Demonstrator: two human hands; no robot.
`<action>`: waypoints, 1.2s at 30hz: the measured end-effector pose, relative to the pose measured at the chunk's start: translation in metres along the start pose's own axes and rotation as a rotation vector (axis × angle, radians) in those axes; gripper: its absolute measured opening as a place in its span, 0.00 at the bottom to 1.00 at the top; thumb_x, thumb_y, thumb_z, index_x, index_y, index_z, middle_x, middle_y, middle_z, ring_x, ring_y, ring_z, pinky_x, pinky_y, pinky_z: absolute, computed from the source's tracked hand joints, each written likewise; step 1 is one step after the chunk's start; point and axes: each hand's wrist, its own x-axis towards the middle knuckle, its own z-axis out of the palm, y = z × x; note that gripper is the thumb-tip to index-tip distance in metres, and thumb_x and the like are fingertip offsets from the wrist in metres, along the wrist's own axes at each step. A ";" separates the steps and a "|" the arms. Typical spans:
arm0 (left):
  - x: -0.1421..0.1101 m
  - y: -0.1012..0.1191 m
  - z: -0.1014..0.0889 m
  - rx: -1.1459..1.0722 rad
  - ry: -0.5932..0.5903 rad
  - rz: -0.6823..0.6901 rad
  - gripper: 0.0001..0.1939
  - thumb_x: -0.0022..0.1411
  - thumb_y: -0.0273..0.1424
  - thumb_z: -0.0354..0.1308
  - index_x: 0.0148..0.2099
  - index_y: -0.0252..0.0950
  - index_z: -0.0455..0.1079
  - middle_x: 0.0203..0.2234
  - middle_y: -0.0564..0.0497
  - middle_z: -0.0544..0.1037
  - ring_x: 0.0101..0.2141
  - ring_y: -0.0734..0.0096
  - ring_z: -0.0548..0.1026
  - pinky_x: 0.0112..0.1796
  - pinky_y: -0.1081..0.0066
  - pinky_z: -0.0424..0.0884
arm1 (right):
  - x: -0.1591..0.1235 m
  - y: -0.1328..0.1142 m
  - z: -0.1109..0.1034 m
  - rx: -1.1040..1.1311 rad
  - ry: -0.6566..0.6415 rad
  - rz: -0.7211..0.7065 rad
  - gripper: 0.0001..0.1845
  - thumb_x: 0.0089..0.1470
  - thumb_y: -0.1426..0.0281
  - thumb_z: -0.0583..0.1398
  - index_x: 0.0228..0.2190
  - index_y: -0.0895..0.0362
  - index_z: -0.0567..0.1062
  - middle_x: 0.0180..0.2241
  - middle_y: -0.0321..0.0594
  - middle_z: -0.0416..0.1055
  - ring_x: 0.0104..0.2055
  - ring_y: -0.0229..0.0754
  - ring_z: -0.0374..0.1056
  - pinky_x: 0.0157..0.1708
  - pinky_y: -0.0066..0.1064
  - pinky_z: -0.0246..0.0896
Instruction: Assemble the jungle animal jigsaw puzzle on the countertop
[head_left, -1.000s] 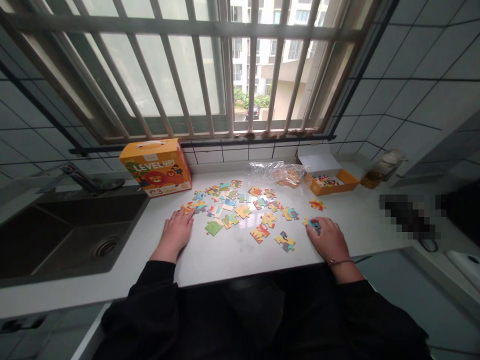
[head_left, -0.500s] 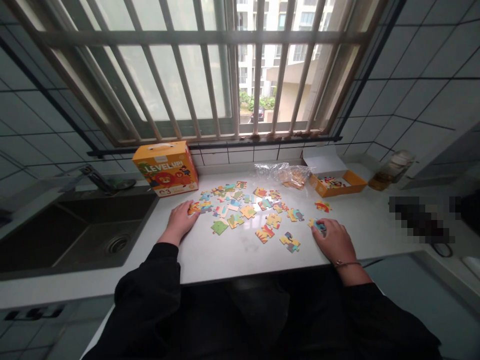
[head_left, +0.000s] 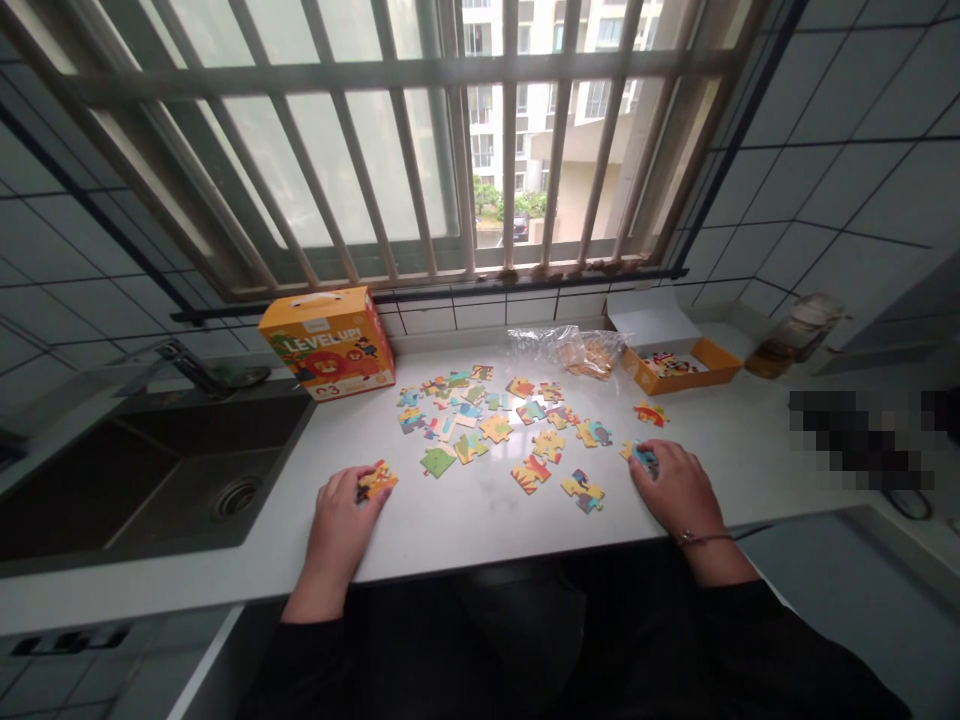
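Note:
Between the thumb and fingers of my left hand (head_left: pixel 339 518) is an orange jigsaw puzzle piece (head_left: pixel 380 481), near the counter's front left. My right hand (head_left: pixel 681 487) has its fingers closed over a blue and yellow puzzle piece (head_left: pixel 643 457) at the right, partly covered by the fingers. Many loose puzzle pieces lie between the hands, among them a green piece (head_left: pixel 438 461), a red-striped piece (head_left: pixel 531 474) and a yellow and grey piece (head_left: pixel 583 491). A red and yellow piece (head_left: pixel 651 414) lies just beyond my right hand.
An orange carton (head_left: pixel 328 345) stands at the back left, beside the sink (head_left: pixel 180 490). Clear plastic bags (head_left: pixel 570 350) lie near the wall. Right of them sits an open orange box (head_left: pixel 681 367) with pieces inside, then a jar of amber liquid (head_left: pixel 796 337).
My left hand has drawn back toward the counter's front edge, taking the orange puzzle piece away from the pile. My right hand stays on its piece. The view has shifted slightly.

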 end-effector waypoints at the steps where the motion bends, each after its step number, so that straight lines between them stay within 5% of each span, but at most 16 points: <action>1: -0.011 0.006 -0.001 -0.030 -0.032 0.036 0.17 0.68 0.45 0.64 0.52 0.42 0.76 0.51 0.41 0.83 0.53 0.42 0.80 0.59 0.45 0.76 | 0.000 0.000 -0.001 -0.001 -0.001 0.001 0.16 0.67 0.58 0.58 0.48 0.55 0.78 0.51 0.52 0.81 0.52 0.58 0.75 0.57 0.49 0.67; 5: -0.036 0.039 -0.001 -0.124 -0.163 0.136 0.16 0.68 0.43 0.67 0.53 0.43 0.77 0.49 0.43 0.84 0.51 0.45 0.81 0.56 0.47 0.78 | 0.000 -0.001 -0.003 -0.014 -0.004 0.009 0.17 0.67 0.58 0.58 0.48 0.55 0.79 0.50 0.52 0.81 0.52 0.58 0.75 0.57 0.50 0.67; 9: -0.047 0.082 0.017 -0.162 -0.279 0.237 0.14 0.67 0.38 0.70 0.54 0.46 0.77 0.53 0.44 0.85 0.56 0.44 0.81 0.66 0.37 0.69 | -0.001 -0.001 -0.003 -0.004 -0.009 0.006 0.19 0.67 0.57 0.57 0.49 0.55 0.79 0.51 0.53 0.81 0.52 0.59 0.74 0.58 0.51 0.67; 15: -0.043 0.132 0.053 -0.199 -0.268 0.326 0.19 0.71 0.32 0.65 0.62 0.44 0.74 0.59 0.39 0.82 0.60 0.44 0.78 0.63 0.42 0.74 | -0.001 -0.002 -0.002 -0.004 0.006 0.006 0.19 0.67 0.56 0.57 0.48 0.55 0.79 0.50 0.54 0.81 0.52 0.61 0.74 0.57 0.52 0.68; 18: -0.010 0.122 0.054 -0.134 -0.187 0.319 0.19 0.73 0.35 0.63 0.63 0.41 0.73 0.61 0.38 0.80 0.62 0.43 0.76 0.65 0.43 0.73 | -0.001 -0.004 -0.003 -0.011 0.006 0.000 0.18 0.68 0.57 0.57 0.48 0.55 0.79 0.50 0.53 0.81 0.52 0.60 0.75 0.57 0.51 0.68; 25: 0.100 0.049 0.052 0.076 -0.124 0.068 0.21 0.68 0.33 0.62 0.60 0.34 0.74 0.60 0.32 0.81 0.63 0.39 0.77 0.68 0.45 0.70 | -0.001 -0.003 -0.004 -0.022 0.009 -0.017 0.17 0.68 0.58 0.57 0.48 0.55 0.78 0.50 0.52 0.81 0.51 0.58 0.75 0.57 0.50 0.68; 36: 0.121 0.016 0.064 0.091 -0.174 0.074 0.22 0.68 0.36 0.62 0.61 0.35 0.75 0.59 0.36 0.82 0.61 0.45 0.78 0.65 0.52 0.72 | -0.002 -0.002 -0.001 -0.027 0.020 -0.005 0.17 0.68 0.58 0.57 0.48 0.54 0.78 0.51 0.51 0.81 0.52 0.58 0.75 0.56 0.50 0.68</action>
